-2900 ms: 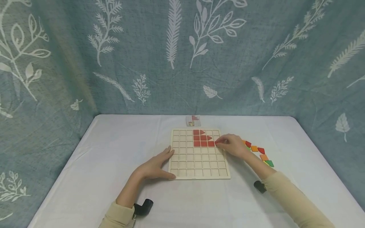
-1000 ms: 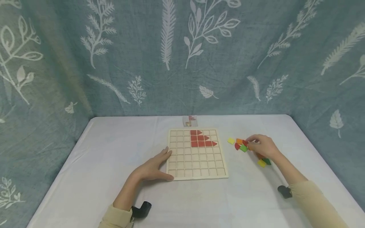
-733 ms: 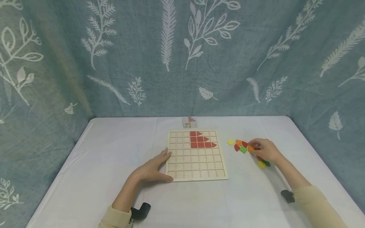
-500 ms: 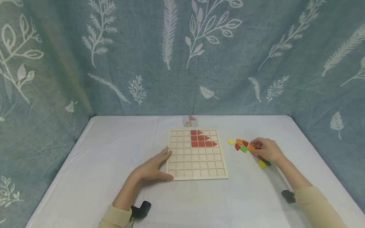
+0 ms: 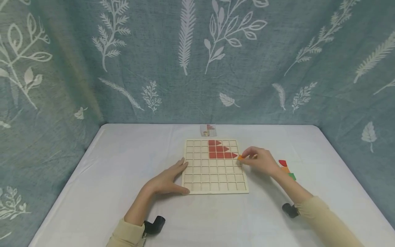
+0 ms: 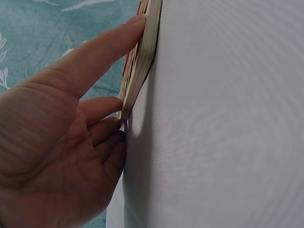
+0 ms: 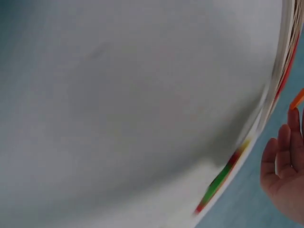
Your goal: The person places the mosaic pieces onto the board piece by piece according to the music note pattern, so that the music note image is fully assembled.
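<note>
A pale wooden board [image 5: 213, 178] with a square grid lies mid-table. In its upper cells, three rows of red tiles [image 5: 220, 155] lengthen downward, each row with a pointed tile at its right end. My right hand [image 5: 260, 160] pinches an orange tile [image 5: 240, 157] at the board's right edge, just beside the lowest red point; the right wrist view shows this orange tile [image 7: 297, 99] at the fingertips. At the lower left, my left hand [image 5: 168, 180] steadies the board, thumb on the near corner and extended fingers along the side, as the left wrist view confirms.
Loose tiles lie right of the board, partly hidden by the right forearm: a red one [image 5: 282, 163], an orange one [image 5: 285, 169] and a green one [image 5: 292, 176] show. A small picture card [image 5: 208, 130] with a red pattern lies behind the board. A patterned curtain [image 5: 166, 61] hangs beyond the table.
After the last red pointed tile went into the third row, my right hand reached to the loose tiles, took an orange one and brought it left to the board. My left hand stayed put.
</note>
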`<state>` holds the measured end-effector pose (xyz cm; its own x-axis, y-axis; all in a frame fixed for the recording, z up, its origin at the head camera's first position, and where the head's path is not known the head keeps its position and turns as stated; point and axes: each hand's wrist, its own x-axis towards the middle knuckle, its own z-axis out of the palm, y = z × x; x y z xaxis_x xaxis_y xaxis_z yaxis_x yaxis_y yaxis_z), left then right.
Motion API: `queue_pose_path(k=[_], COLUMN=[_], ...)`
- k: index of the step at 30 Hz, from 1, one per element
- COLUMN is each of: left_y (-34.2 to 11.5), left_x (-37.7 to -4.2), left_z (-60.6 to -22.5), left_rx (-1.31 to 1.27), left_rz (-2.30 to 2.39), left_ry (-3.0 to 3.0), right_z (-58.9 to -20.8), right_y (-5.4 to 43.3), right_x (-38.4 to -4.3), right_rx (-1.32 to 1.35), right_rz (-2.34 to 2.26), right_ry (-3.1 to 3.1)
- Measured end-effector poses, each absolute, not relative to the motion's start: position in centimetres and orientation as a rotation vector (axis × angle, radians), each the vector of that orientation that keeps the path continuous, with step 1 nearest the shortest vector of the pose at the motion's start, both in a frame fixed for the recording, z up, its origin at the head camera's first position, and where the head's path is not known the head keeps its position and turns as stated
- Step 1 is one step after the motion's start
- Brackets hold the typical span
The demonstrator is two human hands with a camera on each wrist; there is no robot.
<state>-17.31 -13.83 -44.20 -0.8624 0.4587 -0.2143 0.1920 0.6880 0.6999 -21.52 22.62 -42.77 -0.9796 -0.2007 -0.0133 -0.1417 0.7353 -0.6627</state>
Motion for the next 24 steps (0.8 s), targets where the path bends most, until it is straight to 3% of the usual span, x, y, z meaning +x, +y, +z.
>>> queue_pose_path(k=[11, 24], left_y=[-13.8, -13.9], left_x=[-17.1, -17.2], left_z=[-43.9, -44.3], left_rx=[0.49, 0.493], left_rz=[1.01, 0.993], left_ry=[2.51, 2.529], right_z=[-43.3, -43.8], right_y=[15.0, 13.7], right_x=[-22.3, -22.6], right_rx=[-0.742, -1.002], right_rz=[-0.969, -0.877], right_ry=[2.784, 2.813])
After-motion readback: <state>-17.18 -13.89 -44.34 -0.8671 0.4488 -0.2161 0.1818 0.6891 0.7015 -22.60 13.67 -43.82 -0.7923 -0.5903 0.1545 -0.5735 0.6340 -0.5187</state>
